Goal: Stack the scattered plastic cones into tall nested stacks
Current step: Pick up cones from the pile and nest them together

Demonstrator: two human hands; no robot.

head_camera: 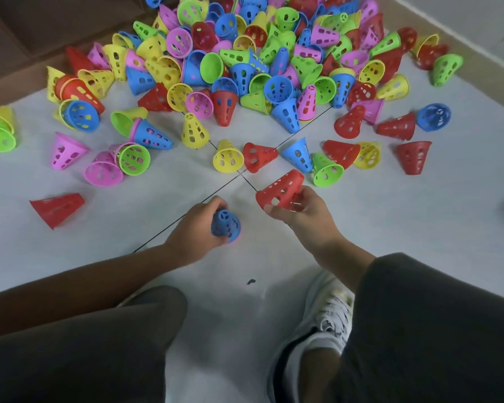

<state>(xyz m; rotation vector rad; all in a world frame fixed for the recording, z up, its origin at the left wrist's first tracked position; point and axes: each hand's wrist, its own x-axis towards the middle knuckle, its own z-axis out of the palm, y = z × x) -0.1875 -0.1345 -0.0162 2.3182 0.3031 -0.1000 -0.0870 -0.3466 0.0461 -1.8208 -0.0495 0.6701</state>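
Note:
My left hand (197, 228) grips a short nested stack (225, 226): a blue perforated cone on top, with a pink rim showing beneath it. My right hand (303, 212) holds a red perforated cone (280, 191) tilted in the air, just right of and above the stack, its wide rim toward my fingers. A large pile of scattered cones (245, 53) in red, yellow, blue, green and pink covers the floor beyond both hands. The nearest loose ones are a yellow cone (228, 158) and a red cone (258, 157).
A lone red cone (57, 208) lies on its side at the left. My knees and a white shoe (326, 315) fill the bottom of the view. The pale floor (128, 216) has dark seam lines. A brown floor area (26, 30) sits at the far left.

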